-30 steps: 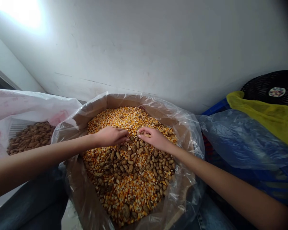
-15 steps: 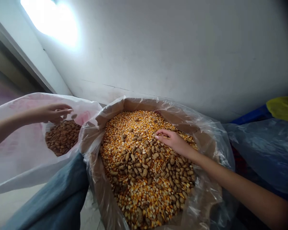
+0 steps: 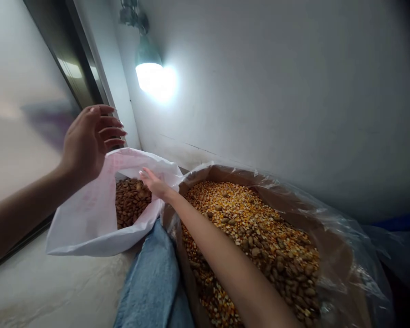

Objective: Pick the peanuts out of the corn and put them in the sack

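Note:
My left hand (image 3: 90,139) is raised above the left side of a white sack (image 3: 85,223), its fingers spread and slightly curled around nothing. My right hand (image 3: 153,181) reaches across to the mouth of that sack, fingers apart and holding nothing that I can see. Brown almond-like nuts (image 3: 130,207) lie inside the sack, and a paler, blurred lump shows on them just below my right fingers. Under my right forearm stands a carton lined with clear plastic, full of corn kernels (image 3: 235,205). Unshelled peanuts (image 3: 287,269) are scattered over the corn.
A lit lamp (image 3: 148,59) hangs on the grey wall (image 3: 259,91) behind the sack. My leg in blue denim (image 3: 153,282) is between sack and carton. Clear plastic (image 3: 348,241) spills over the carton's right edge. A dark frame (image 3: 85,54) runs up at the left.
My right hand has left the corn and peanuts and swung left to the sack, opening. My left hand has lifted away from the nuts and opened. The view has turned left.

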Motion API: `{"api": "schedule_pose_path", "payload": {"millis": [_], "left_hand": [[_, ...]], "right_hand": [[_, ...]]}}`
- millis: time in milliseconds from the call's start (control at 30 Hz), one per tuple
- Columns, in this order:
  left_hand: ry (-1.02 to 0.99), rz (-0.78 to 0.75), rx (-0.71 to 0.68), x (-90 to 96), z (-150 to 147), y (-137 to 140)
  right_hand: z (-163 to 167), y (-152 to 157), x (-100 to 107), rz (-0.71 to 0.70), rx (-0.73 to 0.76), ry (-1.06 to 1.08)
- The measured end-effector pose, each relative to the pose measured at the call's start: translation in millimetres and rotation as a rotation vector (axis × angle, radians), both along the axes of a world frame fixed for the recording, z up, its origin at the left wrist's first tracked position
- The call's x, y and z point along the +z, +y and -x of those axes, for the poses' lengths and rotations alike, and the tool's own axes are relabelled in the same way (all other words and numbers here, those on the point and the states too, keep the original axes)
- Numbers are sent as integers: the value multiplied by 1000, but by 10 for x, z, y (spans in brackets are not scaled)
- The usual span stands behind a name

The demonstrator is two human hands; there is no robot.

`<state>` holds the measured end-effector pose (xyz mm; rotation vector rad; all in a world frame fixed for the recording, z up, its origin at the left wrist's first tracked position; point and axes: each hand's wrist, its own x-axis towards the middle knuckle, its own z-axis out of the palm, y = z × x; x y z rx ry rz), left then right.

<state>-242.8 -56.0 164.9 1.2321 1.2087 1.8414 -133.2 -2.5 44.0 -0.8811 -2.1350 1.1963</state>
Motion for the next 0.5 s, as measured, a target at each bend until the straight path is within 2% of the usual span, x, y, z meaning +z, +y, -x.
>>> {"api": "schedule_pose_path", "payload": {"millis": [67, 133, 167, 267, 333, 433, 500], "left_hand": [[18, -4, -105, 51, -50, -157], [33, 8, -205, -2, -86, -282], [33, 13, -248, -57, -109, -328], [9, 47, -371, -267, -263, -396], [-19, 104, -472, -404, -459, -415], [-62, 201, -611, -584, -836, -488], [-74, 247, -679, -691, -1058, -585]], "right_hand": [[-101, -65, -16, 158, 7, 31], [-472, -158, 111, 303, -55, 77], [-726, -216, 206, 327, -96, 46], [-1603, -484, 486, 253, -306, -183], [-2176, -788, 605, 241, -454, -303], [-2842, -1456, 631, 254, -577, -368], [-3085, -1969, 540, 206, -633, -324]]}}
